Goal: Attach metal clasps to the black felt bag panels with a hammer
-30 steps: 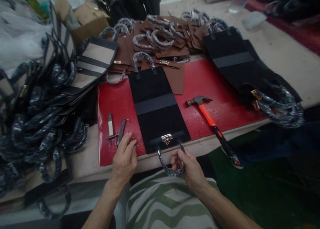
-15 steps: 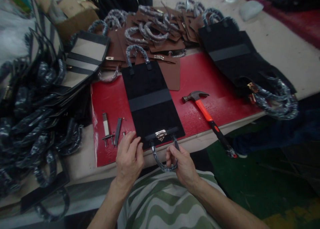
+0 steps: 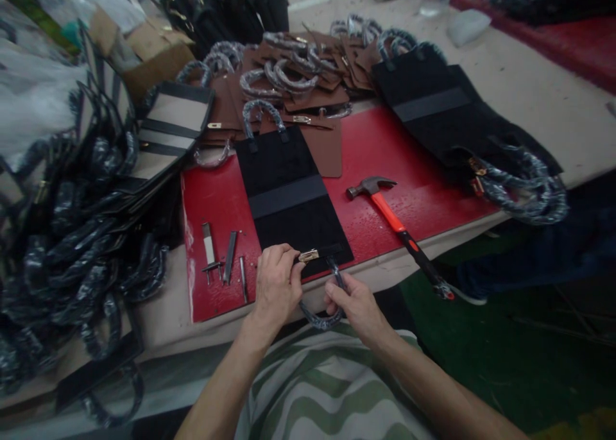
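A flat black bag panel (image 3: 287, 193) lies on the red mat (image 3: 409, 170), with a wrapped handle at each end. My left hand (image 3: 276, 283) grips the panel's near edge beside the gold clasp (image 3: 308, 255). My right hand (image 3: 355, 305) pinches the near wrapped handle (image 3: 321, 318), which hangs over the table edge. A few small metal punch tools (image 3: 221, 257) lie on the mat just left of my left hand.
An orange-handled hammer (image 3: 397, 225) lies right of the panel, its grip past the table edge. Brown panels with handles (image 3: 298, 81) are piled at the back. Black panels (image 3: 447, 116) lie at the right. Heaps of finished pieces (image 3: 72, 222) fill the left. A cardboard box (image 3: 149, 52) stands behind.
My left hand moved right from the metal tools onto the panel's near edge at the clasp. My right hand kept hold of the near handle. The view shifted slightly.
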The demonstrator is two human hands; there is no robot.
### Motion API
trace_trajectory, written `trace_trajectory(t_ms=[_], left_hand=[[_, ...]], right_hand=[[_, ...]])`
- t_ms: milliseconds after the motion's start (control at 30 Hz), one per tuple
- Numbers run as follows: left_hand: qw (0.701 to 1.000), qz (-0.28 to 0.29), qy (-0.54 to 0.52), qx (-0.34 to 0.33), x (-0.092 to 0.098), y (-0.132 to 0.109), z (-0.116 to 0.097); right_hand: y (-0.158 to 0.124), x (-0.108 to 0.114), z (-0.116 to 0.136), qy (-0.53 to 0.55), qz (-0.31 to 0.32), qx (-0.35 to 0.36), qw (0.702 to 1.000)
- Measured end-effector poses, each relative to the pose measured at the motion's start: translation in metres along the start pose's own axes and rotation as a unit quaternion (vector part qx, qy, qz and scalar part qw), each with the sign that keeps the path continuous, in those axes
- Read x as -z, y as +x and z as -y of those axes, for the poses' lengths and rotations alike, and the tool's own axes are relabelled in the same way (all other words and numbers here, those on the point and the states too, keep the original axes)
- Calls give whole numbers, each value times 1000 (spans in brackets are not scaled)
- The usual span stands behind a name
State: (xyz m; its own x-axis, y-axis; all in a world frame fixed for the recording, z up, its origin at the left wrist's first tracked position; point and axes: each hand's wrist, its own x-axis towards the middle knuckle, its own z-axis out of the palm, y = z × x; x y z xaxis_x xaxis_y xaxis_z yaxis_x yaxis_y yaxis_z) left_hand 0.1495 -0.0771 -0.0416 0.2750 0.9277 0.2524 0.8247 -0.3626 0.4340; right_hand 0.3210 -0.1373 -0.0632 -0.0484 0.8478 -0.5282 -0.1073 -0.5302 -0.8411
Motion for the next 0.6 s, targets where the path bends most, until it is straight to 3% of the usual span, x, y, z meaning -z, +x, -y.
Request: trace_trajectory(t_ms=[233,400,600], left_hand=[[995,-58,-79,4,-3,0,1],[980,-42,-186,61,6,4,4],[961,-30,-253,110,10,1,6]], right_hand=[[-1,-3,4,18,2,2,1000],[0,2,5,-49,9,19,999],[3,6,5,-35,14,22,999]])
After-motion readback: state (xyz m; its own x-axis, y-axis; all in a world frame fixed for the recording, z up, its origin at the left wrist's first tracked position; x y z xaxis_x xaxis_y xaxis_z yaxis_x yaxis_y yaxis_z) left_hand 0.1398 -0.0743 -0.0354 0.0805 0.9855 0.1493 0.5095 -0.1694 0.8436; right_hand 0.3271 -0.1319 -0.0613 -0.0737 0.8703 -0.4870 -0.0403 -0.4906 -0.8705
